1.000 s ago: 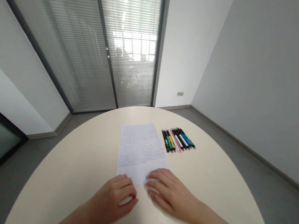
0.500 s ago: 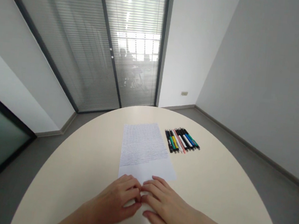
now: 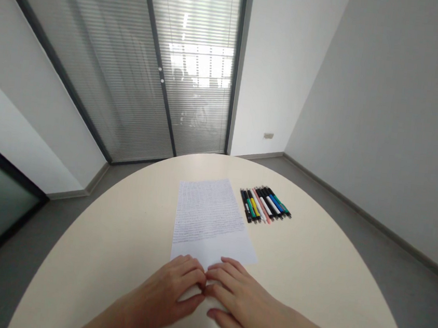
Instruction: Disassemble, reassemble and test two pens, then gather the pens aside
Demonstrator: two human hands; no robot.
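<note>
A sheet of paper (image 3: 209,215) covered in rows of handwriting lies on the table, its lower part blank. At its near edge rests my left hand (image 3: 174,292), fingers loosely bent and thumb apart, holding nothing. My right hand (image 3: 238,301) lies opposite with its fingers spread and nothing in them. The fingertips of both hands meet just below the sheet and hide part of its bottom edge. To the right of the paper, several pens (image 3: 264,205) in black, green, yellow, white, pink and blue lie side by side in a row.
The round, cream-coloured table (image 3: 116,247) has a curved edge all round. Behind it stands a glass partition with blinds (image 3: 198,99). A white wall (image 3: 383,124) rises on the right, with grey floor (image 3: 353,225) between it and the table.
The whole view has shifted very slightly. Hands, paper and pens keep the same places relative to each other.
</note>
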